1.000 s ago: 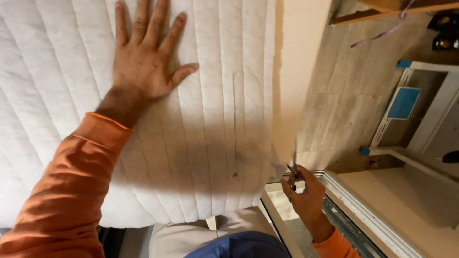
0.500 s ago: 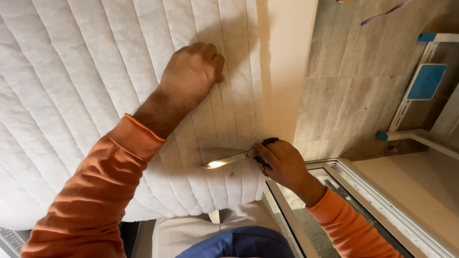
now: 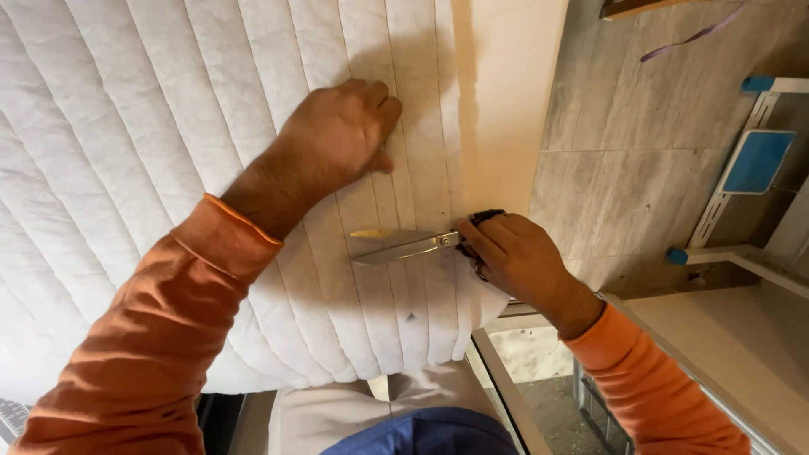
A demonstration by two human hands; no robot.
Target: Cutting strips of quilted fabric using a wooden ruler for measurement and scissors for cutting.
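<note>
White quilted padding (image 3: 168, 168), stitched in long parallel channels, covers most of the work surface; a bare cream strip of the table (image 3: 514, 93) shows along its right edge.

Left hand (image 3: 337, 139): fist curled, knuckles pressed down on the padding, fingers closed on themselves with nothing visibly gripped. Orange sleeve up to the wrist.

Right hand (image 3: 518, 257): fingers clamped around the dark handles of a pair of scissors (image 3: 413, 244), at the padding's right edge. Blades are metal, slightly parted, pointing left across the quilted surface and lying on or just above it; hard to tell whether fabric sits between them.

Small dark mark (image 3: 410, 318) on the padding, below the blades.

Beyond the table: grey tiled floor (image 3: 640, 126). At far right, a flat blue rectangular panel (image 3: 757, 160) set in a white frame, blue caps at the frame's corners. Purple ribbon or cord (image 3: 695, 35) trails near the top edge.
</note>
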